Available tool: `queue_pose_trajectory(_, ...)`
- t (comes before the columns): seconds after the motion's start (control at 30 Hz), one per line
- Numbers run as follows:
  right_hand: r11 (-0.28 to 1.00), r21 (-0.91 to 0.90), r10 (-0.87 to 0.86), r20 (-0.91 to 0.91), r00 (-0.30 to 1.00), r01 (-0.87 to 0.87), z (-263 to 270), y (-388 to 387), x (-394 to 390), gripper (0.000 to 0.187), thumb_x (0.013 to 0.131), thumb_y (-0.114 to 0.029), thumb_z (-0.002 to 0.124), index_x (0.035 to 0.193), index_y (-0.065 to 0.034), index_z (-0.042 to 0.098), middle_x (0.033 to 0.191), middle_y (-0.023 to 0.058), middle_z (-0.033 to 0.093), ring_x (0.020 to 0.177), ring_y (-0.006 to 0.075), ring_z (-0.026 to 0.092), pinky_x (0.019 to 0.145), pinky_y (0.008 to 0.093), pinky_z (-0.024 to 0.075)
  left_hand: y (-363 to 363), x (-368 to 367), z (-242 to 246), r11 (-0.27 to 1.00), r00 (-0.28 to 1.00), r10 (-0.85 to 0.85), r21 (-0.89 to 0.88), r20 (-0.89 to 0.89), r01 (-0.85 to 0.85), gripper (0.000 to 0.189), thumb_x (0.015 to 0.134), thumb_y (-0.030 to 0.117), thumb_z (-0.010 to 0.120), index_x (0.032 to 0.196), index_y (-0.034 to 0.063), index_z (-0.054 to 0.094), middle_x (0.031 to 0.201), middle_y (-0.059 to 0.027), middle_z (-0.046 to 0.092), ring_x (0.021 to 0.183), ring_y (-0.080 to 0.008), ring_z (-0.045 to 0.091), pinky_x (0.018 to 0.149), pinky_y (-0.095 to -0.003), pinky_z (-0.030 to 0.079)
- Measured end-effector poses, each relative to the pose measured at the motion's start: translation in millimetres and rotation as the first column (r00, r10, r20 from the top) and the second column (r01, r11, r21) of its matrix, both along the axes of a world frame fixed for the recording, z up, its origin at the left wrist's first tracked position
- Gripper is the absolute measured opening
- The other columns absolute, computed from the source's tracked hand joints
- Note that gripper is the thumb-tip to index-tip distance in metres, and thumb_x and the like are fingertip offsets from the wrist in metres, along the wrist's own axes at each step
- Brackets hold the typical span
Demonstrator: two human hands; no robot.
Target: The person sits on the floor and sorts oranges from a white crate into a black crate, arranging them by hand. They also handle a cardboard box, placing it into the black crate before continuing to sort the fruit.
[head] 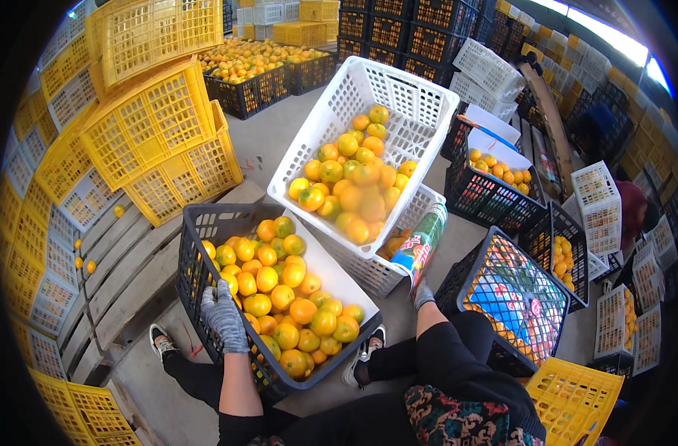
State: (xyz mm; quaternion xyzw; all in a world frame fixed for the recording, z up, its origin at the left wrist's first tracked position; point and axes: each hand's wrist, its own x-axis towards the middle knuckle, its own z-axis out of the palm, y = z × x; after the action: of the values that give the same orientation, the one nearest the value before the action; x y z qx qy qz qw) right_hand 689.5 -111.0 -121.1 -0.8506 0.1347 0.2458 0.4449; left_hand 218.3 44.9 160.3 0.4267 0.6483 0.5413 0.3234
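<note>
My left hand, in a grey knit glove, grips the left rim of a black plastic crate tilted in front of me. Orange and greenish mandarins fill it, and a white liner sheet shows along its far side. My right hand, also gloved, is at the lower end of a printed plastic bag roll; its fingers are mostly hidden, so I cannot tell whether it holds the roll. Beyond, a white plastic crate with mandarins leans on another white crate.
Yellow crates are stacked on wooden pallets at left. To my right stands a black crate with netted, bagged fruit. A yellow crate sits at lower right. Full black crates stand farther back. A person is at far right.
</note>
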Motion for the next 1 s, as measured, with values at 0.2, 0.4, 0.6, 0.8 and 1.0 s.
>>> queue_pose_trajectory(0.2, 0.196, -0.835, 0.778, -0.186, 0.6, -0.514, -80, -14, 54, 0.028, 0.086, -0.023, 0.059, 0.105, -0.0049, 0.067, 0.099, 0.0026, 0.069, 0.085, 0.0206, 0.067, 0.058, 0.0401, 0.0528, 2, -2, -5, 0.999, 1.0, 0.003, 0.046, 0.008, -0.003, 0.031, 0.087, 0.022, 0.063, 0.095, -0.0072, 0.059, 0.084, -0.0104, 0.062, 0.074, -0.0148, 0.054, 0.069, -0.0301, 0.046)
queue_pose_trajectory(0.4, 0.423, -0.813, 0.616, -0.065, 0.785, -0.4, -38, -15, 40, 0.023, 0.082, -0.013, 0.059, 0.103, -0.0082, 0.069, 0.105, 0.005, 0.068, 0.093, 0.0244, 0.066, 0.069, 0.0406, 0.0532, 4, -3, 0, 0.998, 0.998, -0.056, -0.018, -0.004, 0.056, 0.029, 0.089, 0.022, 0.058, 0.083, -0.0056, 0.054, 0.073, -0.007, 0.056, 0.066, -0.0141, 0.046, 0.062, -0.0311, 0.043)
queue_pose_trajectory(0.6, 0.563, -0.708, 0.613, 0.013, 0.79, -0.425, 74, -14, 2, 0.034, 0.083, -0.033, 0.058, 0.102, -0.0066, 0.067, 0.106, 0.0141, 0.066, 0.099, 0.029, 0.064, 0.081, 0.0394, 0.0513, 9, -18, -17, 0.987, 0.983, -0.16, -0.013, -0.085, 0.159, 0.037, 0.091, 0.027, 0.054, 0.102, -0.0072, 0.059, 0.092, -0.0144, 0.064, 0.081, -0.0203, 0.057, 0.076, -0.0328, 0.046)
queue_pose_trajectory(0.8, 0.049, -0.82, 0.924, -0.18, 0.339, -0.571, 74, -15, 19, 0.036, 0.091, -0.034, 0.046, 0.109, -0.0096, 0.066, 0.105, 0.0103, 0.067, 0.096, 0.0269, 0.065, 0.077, 0.0377, 0.0524, 36, -37, -54, 0.964, 0.881, -0.237, 0.011, -0.41, 0.264, 0.041, 0.092, 0.03, 0.056, 0.109, -0.0073, 0.059, 0.099, -0.0172, 0.064, 0.085, -0.0217, 0.058, 0.079, -0.0325, 0.047)
queue_pose_trajectory(1.0, -0.029, -0.771, 0.928, -0.257, 0.269, -0.637, 71, -13, 14, 0.035, 0.09, -0.032, 0.049, 0.109, -0.0081, 0.065, 0.106, 0.0113, 0.066, 0.096, 0.0279, 0.065, 0.078, 0.0378, 0.0523, 43, -44, -57, 0.98, 0.964, -0.197, 0.007, -0.178, 0.201, 0.048, 0.089, 0.031, 0.061, 0.116, -0.008, 0.055, 0.108, -0.0183, 0.061, 0.09, -0.0229, 0.058, 0.08, -0.0317, 0.048)
